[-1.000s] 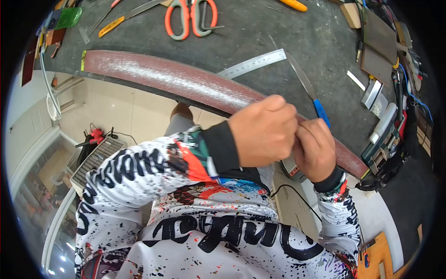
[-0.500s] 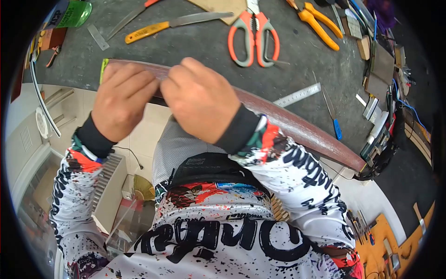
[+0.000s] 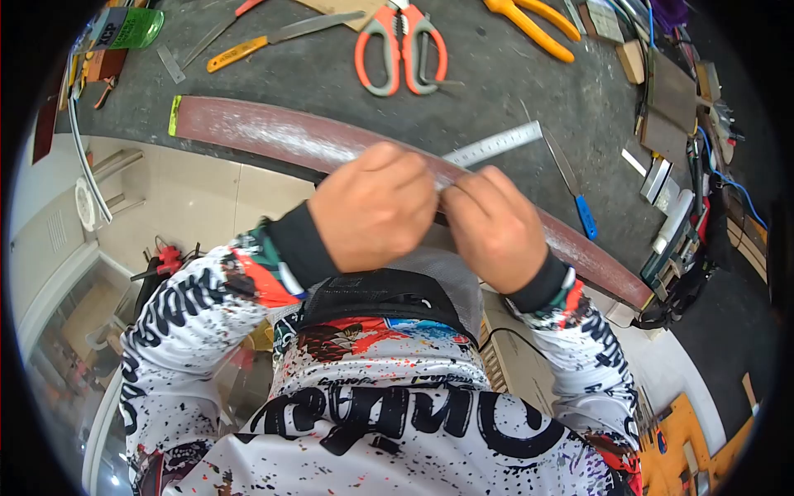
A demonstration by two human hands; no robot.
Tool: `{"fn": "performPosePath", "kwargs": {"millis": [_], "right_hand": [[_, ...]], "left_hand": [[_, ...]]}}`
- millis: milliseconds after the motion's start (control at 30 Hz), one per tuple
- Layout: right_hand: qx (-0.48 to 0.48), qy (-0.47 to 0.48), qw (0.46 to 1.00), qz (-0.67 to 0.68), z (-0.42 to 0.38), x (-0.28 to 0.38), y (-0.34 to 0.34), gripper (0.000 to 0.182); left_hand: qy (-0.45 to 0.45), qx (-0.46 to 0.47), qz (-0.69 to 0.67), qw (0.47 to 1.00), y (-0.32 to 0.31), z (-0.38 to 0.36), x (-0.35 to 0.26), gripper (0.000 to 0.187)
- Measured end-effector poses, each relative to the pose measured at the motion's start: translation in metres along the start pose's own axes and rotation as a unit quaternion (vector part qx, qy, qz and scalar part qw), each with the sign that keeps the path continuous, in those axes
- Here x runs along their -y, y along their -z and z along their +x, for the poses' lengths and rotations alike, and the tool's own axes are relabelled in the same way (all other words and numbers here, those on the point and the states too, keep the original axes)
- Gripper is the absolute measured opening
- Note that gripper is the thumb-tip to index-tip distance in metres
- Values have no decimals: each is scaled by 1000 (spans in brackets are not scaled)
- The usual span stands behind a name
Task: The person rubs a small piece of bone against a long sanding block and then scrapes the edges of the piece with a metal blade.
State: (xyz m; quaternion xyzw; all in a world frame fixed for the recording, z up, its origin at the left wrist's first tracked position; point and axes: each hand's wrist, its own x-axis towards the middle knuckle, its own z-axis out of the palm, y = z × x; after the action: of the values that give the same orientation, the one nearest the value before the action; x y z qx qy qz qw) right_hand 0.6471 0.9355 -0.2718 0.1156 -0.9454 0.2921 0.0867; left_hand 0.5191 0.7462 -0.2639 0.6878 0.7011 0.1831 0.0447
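A long reddish-brown strip of sandpaper (image 3: 273, 131), streaked with whitish dust, lies along the table's front edge. Yellow-green tape (image 3: 174, 116) marks its left end. My left hand (image 3: 376, 207) and my right hand (image 3: 495, 227) are side by side over the strip's middle, fingertips pressed down close together. Both hands are closed, knuckles up. Whatever they pinch is hidden beneath the fingers. Just behind them on the table is a steel ruler (image 3: 496, 145). A thin tool with a blue handle (image 3: 586, 217) lies right of the ruler.
Farther back lie orange-and-grey scissors (image 3: 381, 54), a knife with a yellow handle (image 3: 238, 54) and yellow-handled pliers (image 3: 542, 25). A green bottle (image 3: 141, 29) is at the far left. Blocks (image 3: 670, 91) and assorted tools crowd the right side.
Both hands have slid right along the strip, from near its left end to its middle, still close together. The view has shifted slightly.
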Motion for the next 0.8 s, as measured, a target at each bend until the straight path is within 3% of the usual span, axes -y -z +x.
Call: {"fn": "performPosePath", "kwargs": {"millis": [233, 333, 467, 533, 567, 633, 667, 700, 767, 800], "right_hand": [[9, -45, 999, -20, -86, -27, 48, 24], [-17, -50, 999, -9, -88, -22, 53, 19], [-90, -78, 992, 30, -70, 11, 88, 15], [-106, -217, 947, 210, -59, 45, 107, 12], [-119, -208, 951, 195, -50, 62, 112, 12], [-155, -333, 823, 435, -31, 96, 120, 13], [-141, -343, 803, 467, -20, 109, 138, 16], [-150, -339, 808, 458, -7, 127, 138, 16], [-173, -356, 748, 534, 15, 153, 137, 16], [-181, -346, 759, 521, 24, 164, 136, 18]], "left_hand": [[-10, -19, 2, 1000, -35, 70, -74, 27], [16, 43, 1, 999, -8, 71, -78, 29], [146, -89, -9, 985, 61, 45, -76, 61], [161, -127, -21, 978, 86, 29, -70, 66], [210, -143, -175, 951, 94, 20, -66, 67], [244, -124, -409, 871, 118, 10, -57, 70], [239, -96, -485, 836, 130, 15, -59, 70], [218, -75, -558, 797, 136, 11, -51, 70], [188, -41, -604, 773, 154, 8, -44, 64], [163, -41, -616, 769, 156, 4, -40, 63]]}}
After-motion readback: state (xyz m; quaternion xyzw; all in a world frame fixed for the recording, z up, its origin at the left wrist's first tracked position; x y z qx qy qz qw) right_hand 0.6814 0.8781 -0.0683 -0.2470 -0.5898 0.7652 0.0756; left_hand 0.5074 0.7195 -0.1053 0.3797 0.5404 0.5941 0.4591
